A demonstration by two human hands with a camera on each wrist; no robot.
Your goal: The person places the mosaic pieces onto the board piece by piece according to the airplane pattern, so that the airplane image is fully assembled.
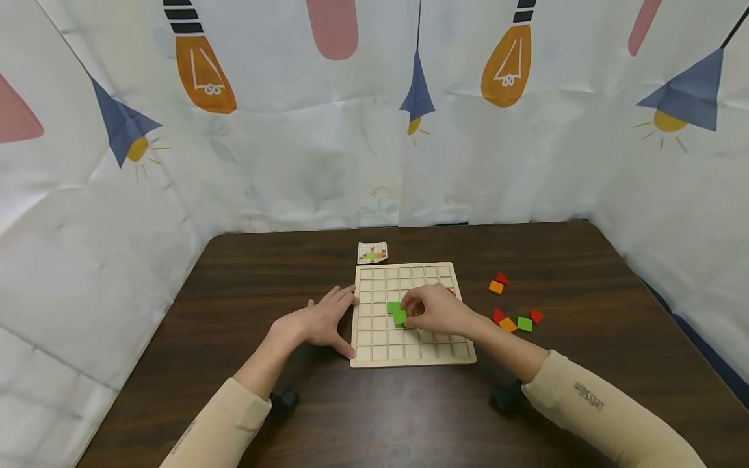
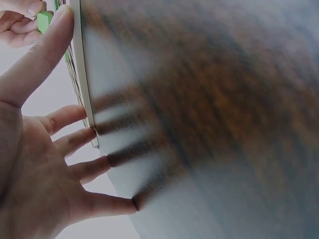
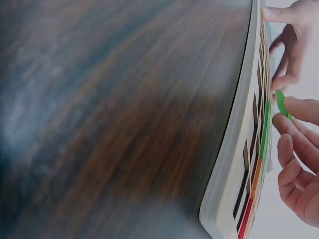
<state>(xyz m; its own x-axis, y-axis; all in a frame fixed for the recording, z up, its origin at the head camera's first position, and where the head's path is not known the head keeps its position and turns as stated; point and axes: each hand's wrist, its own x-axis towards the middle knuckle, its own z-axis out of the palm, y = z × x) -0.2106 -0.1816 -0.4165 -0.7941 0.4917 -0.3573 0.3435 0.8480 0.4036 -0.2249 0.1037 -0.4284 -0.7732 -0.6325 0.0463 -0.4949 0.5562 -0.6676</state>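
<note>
A light wooden grid board [image 1: 374, 353] lies on the dark table. My right hand [image 1: 439, 309] is over its middle and pinches a green square tile [image 3: 280, 102] between thumb and fingertips, close above the grid. Another green tile [image 1: 393, 307] sits on the board beside it. In the right wrist view, green, orange [image 3: 255, 177] and red [image 3: 244, 219] pieces show in the grid; from the head, my right hand hides most of them. My left hand [image 1: 322, 320] has its fingers spread, with thumb and fingertips at the board's left edge.
A small card [image 1: 372, 253] printed with a coloured grid pattern lies behind the board. To the right are loose pieces: red triangles [image 1: 536, 316], orange squares [image 1: 496, 287] and a green square [image 1: 524, 324]. A patterned curtain [image 1: 328, 169] hangs around the table [image 1: 269, 266].
</note>
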